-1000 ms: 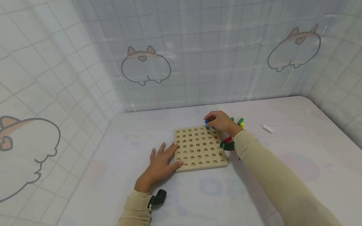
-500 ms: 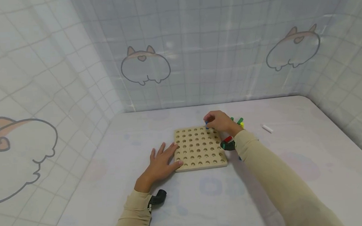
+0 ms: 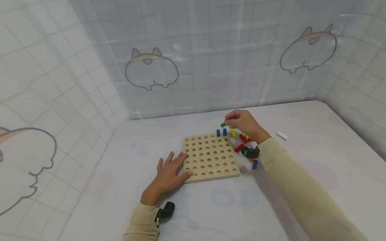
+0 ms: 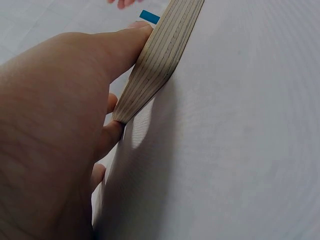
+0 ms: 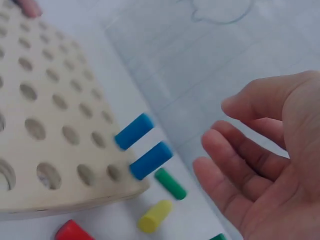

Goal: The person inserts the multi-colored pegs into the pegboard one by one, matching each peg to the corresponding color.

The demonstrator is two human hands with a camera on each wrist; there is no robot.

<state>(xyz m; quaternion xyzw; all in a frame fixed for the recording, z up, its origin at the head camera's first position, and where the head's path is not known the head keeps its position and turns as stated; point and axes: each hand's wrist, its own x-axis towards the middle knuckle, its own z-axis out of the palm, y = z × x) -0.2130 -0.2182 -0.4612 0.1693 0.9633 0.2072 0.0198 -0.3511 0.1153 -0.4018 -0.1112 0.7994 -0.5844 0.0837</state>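
Two blue pegs stand upright side by side at the far right corner of a square wooden pegboard (image 3: 212, 178), a left blue peg (image 5: 134, 131) and a right blue peg (image 5: 151, 160). My right hand (image 3: 245, 125) hovers just beyond that corner, fingers loosely bent and nothing between them in the right wrist view. A green peg (image 5: 170, 183) and a yellow peg (image 5: 155, 216) lie near its fingertips. My left hand (image 3: 166, 176) rests at the board's left edge, fingers spread, thumb lying on the near left corner.
Red pegs (image 3: 239, 148) lie beside the board's right side, partly hidden by the right wrist and its camera. A loose blue peg (image 3: 254, 164) lies nearer. Farther right is a white peg (image 3: 282, 135). A patterned curtain (image 3: 209, 61) rises behind the table.
My right hand has let go of the blue peg at the far edge and moved right and away, uncovering both upright blue pegs. My left hand keeps its place on the board.
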